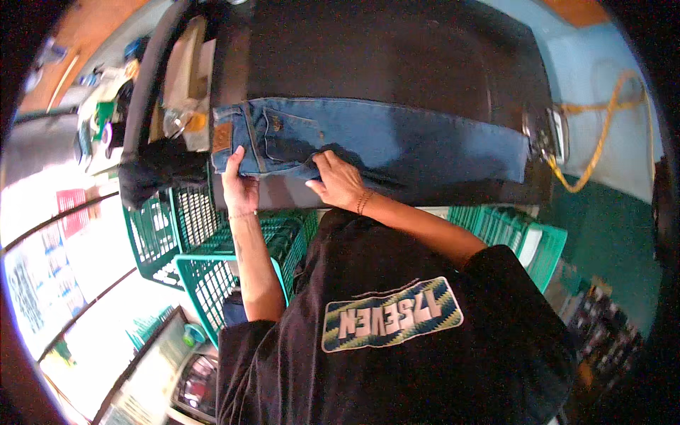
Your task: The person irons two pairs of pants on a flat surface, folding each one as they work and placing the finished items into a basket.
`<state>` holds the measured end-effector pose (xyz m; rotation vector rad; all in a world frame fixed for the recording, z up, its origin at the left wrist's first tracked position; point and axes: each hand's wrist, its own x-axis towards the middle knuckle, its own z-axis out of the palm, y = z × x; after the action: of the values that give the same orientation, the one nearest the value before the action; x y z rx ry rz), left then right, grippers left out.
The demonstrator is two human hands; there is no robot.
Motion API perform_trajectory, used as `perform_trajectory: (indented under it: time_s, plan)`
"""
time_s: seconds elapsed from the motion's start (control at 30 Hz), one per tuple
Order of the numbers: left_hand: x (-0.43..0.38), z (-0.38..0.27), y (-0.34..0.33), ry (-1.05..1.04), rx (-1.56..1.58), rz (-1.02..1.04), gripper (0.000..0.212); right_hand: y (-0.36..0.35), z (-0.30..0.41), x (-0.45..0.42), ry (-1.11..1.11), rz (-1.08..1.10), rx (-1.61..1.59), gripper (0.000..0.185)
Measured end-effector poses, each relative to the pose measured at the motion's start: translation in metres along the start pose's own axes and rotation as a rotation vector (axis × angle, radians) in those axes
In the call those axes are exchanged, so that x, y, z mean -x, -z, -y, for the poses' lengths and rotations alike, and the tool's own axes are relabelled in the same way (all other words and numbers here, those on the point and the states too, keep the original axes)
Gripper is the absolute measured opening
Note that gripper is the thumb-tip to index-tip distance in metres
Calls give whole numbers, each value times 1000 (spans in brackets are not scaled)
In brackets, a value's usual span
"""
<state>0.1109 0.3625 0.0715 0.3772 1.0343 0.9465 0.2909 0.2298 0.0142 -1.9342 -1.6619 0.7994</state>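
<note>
A pair of blue denim jeans (372,127) lies lengthwise, folded leg on leg, along a dark padded table (382,48). Its waistband, with a brown patch (222,137), is at the left and the hem at the right. My left hand (240,183) grips the waistband's near edge, thumb on top and fingers underneath. My right hand (340,180) pinches the near edge of the denim beside the back pocket, its thumb apart from the fingers. At the table's right end, next to the hem, stands a metal iron (547,133) with a yellow hose or cord (600,159).
Green plastic crates (202,260) stand below the table's near edge at the left, and another green crate (547,249) is at the right. Dark cloth (143,175) hangs at the table's left end. Cardboard (186,69) and assorted small items lie beyond it.
</note>
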Motion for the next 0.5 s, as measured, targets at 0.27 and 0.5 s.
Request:
perform_trajectory:
  time_s: [0.27,0.5]
  plan:
    - [85,144,-132,-850,-1339,655,63,-18,-61,61,-138,-66,-1261,49]
    - [52,239,-137,-659,-2035,844,84,-36,-93,79,-335,-150,-2103,32]
